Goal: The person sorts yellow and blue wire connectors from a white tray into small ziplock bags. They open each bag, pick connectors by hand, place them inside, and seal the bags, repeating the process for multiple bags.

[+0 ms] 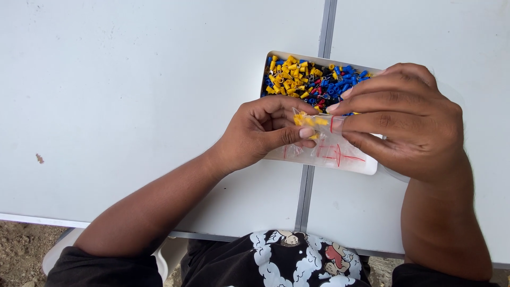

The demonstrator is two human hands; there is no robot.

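Note:
A small clear plastic bag [325, 139] with red markings holds a few yellow connectors near its top. My left hand [260, 134] pinches the bag's left top corner between thumb and fingers. My right hand [406, 118] grips its right top edge. Both hands hold the bag just above the near end of a white rectangular tray [366, 169]. The tray's far end is heaped with several yellow connectors [289, 74], blue ones [342, 79] and a few red and black ones. My right hand hides the tray's right side.
The tray lies across the grey seam [325, 29] between two white table panels [133, 95]. The table's near edge runs along the bottom, with sandy ground [21, 250] below at the left.

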